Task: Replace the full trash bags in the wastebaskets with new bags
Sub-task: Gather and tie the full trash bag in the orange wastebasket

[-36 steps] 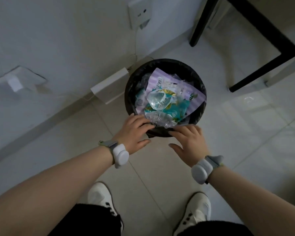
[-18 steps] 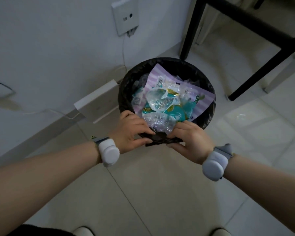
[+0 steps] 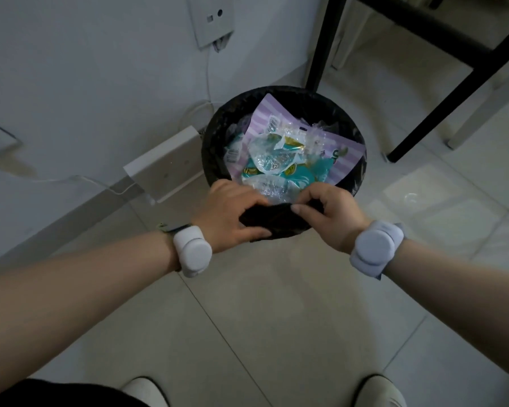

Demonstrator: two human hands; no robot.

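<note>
The bin [image 3: 210, 160] stands on the tiled floor [image 3: 276, 318], close to the wall [image 3: 86, 69] and beside a black frame leg [image 3: 323, 42]. A black bag [image 3: 274, 220] lines it, with its edge folded over the rim all round. The bag is full nearly to the top with wrappers [image 3: 276, 154]: a purple striped packet, teal packets and crumpled clear plastic.

Both hands are at the near rim, close together. The left hand [image 3: 224, 212] has its fingers curled over a bunched fold of the bag's edge, thumb underneath, so its grip holds the bag. The right hand [image 3: 329, 215] pinches the same fold between thumb and curled fingers, so its grip holds the bag too. The gathered black plastic stretches between the two hands, just off the rim.

Each wrist wears a pale band: left [image 3: 192, 250], right [image 3: 375, 251].

A white box [image 3: 165, 165] sits at the foot of the wall just left of the bin, with a thin white cable [image 3: 83, 179] running along the wall from it. A wall socket [image 3: 212, 19] is higher up. The tips of two white shoes [image 3: 144, 392] [image 3: 382, 390] show at the bottom edge.
</note>
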